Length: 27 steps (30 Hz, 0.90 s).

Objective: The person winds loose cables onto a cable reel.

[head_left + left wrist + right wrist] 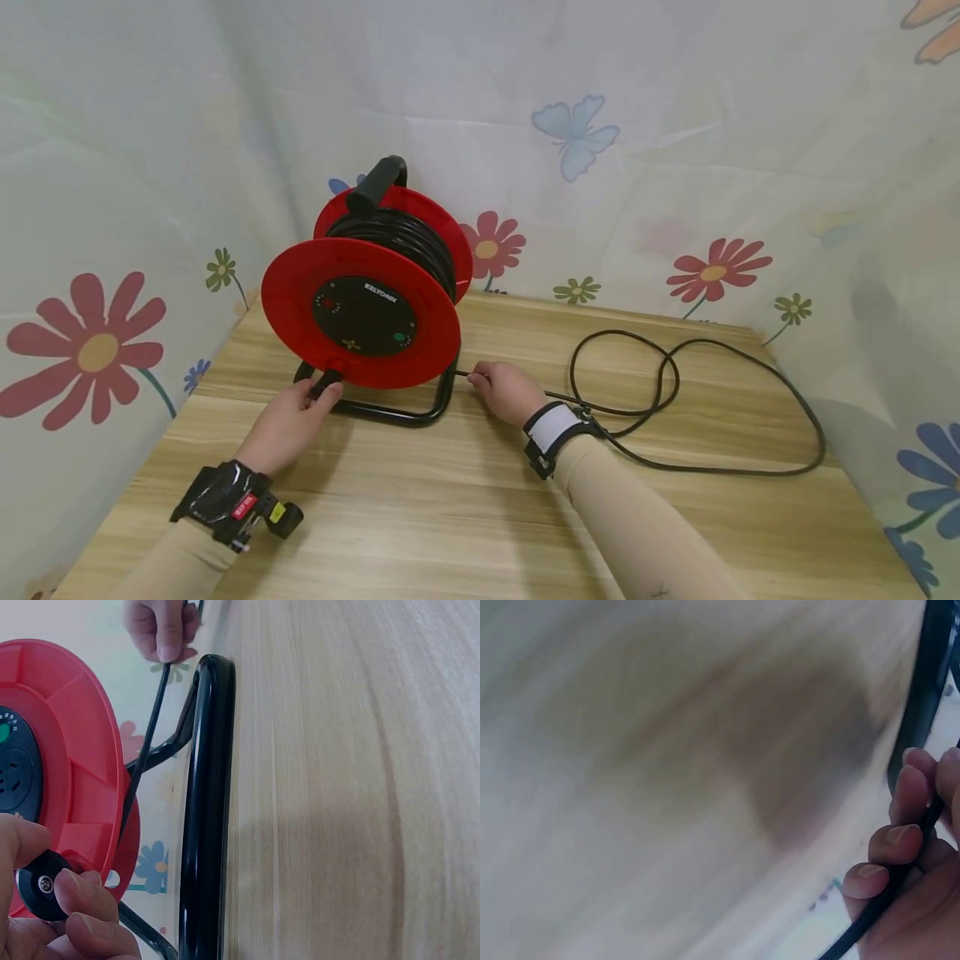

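A red cable reel point(360, 367) stands on the wooden table, its black cable wound between two red discs. My left hand point(288, 421) grips the small black crank knob point(326, 383) low on the front disc; the left wrist view shows fingers and thumb around this knob point(43, 885). To the right of the reel, my right hand point(510, 392) holds the black cable point(462, 373) with curled fingers. In the right wrist view the cable point(877, 907) runs across the palm under the fingertips. From the reel to that hand the cable point(154, 712) looks straight.
Loose cable point(738, 472) lies in loops on the right side of the wooden table point(420, 517). The reel's black tube frame point(397, 415) rests on the tabletop, with a black carrying handle point(377, 185) on top. A flowered curtain point(480, 100) hangs behind and at both sides.
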Each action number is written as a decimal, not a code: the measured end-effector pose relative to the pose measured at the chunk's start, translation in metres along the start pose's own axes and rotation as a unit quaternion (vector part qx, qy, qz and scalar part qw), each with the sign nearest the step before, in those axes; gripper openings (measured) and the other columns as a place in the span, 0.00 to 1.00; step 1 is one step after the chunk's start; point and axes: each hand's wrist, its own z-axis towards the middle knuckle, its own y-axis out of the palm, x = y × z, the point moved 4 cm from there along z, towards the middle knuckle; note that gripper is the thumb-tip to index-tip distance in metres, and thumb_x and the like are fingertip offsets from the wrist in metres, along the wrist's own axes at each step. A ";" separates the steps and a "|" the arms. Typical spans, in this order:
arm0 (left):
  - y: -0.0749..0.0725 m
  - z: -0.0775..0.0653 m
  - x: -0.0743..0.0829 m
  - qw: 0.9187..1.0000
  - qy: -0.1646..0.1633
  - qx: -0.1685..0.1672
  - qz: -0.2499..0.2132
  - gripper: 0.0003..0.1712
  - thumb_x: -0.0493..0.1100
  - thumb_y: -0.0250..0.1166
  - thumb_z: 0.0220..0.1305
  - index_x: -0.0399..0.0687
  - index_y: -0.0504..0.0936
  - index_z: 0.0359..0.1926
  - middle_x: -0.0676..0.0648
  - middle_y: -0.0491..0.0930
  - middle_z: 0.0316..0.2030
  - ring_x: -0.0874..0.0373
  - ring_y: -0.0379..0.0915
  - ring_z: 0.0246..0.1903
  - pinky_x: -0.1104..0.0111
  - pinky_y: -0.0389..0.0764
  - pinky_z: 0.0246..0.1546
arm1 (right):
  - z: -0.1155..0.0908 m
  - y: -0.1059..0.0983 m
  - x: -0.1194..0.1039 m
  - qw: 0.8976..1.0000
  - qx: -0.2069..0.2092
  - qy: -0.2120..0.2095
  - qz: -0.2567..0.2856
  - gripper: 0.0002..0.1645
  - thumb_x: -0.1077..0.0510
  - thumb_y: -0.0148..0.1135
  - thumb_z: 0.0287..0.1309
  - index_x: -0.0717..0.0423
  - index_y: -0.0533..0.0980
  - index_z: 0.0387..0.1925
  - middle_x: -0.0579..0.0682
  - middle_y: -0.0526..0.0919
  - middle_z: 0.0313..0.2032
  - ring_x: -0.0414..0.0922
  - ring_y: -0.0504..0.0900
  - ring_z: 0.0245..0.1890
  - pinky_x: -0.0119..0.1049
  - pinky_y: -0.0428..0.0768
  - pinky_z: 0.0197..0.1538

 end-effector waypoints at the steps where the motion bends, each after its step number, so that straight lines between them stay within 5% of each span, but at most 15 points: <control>1: 0.000 0.000 0.000 1.000 0.001 0.001 0.000 0.30 0.65 0.48 0.70 0.40 0.70 0.34 0.48 0.64 0.19 0.54 0.60 0.18 0.67 0.59 0.18 | -0.002 -0.004 0.002 1.000 -0.002 0.002 0.006 0.14 0.51 0.52 0.71 0.52 0.78 0.33 0.43 0.76 0.25 0.41 0.74 0.27 0.38 0.74 0.36; 11: 0.000 0.001 -0.002 1.000 0.004 0.005 -0.002 0.32 0.67 0.47 0.69 0.41 0.70 0.35 0.48 0.64 0.19 0.54 0.61 0.19 0.66 0.60 0.18 | -0.042 -0.068 0.055 0.998 0.020 0.067 -0.003 0.29 0.35 0.49 0.67 0.53 0.74 0.24 0.45 0.67 0.17 0.42 0.67 0.18 0.38 0.67 0.26; 18: 0.001 0.000 -0.001 1.000 0.006 -0.001 -0.005 0.32 0.67 0.47 0.69 0.40 0.70 0.35 0.48 0.64 0.19 0.54 0.61 0.19 0.66 0.60 0.17 | -0.089 -0.114 0.104 0.989 0.093 0.080 -0.088 0.37 0.24 0.47 0.58 0.50 0.64 0.14 0.43 0.60 0.13 0.42 0.60 0.13 0.37 0.59 0.20; 24: 0.002 0.001 -0.001 1.000 0.009 0.004 0.001 0.32 0.67 0.47 0.69 0.40 0.70 0.35 0.48 0.64 0.19 0.54 0.61 0.19 0.66 0.61 0.18 | -0.125 -0.145 0.144 0.984 0.108 0.070 -0.122 0.31 0.29 0.52 0.61 0.51 0.73 0.24 0.44 0.67 0.16 0.43 0.63 0.15 0.38 0.61 0.21; 27: 0.002 0.001 0.000 1.000 0.010 0.006 0.002 0.31 0.66 0.47 0.70 0.40 0.70 0.35 0.48 0.63 0.19 0.54 0.61 0.19 0.65 0.61 0.18 | -0.138 -0.154 0.158 0.983 0.124 0.043 -0.131 0.21 0.40 0.56 0.65 0.53 0.75 0.31 0.45 0.69 0.18 0.43 0.65 0.18 0.39 0.64 0.23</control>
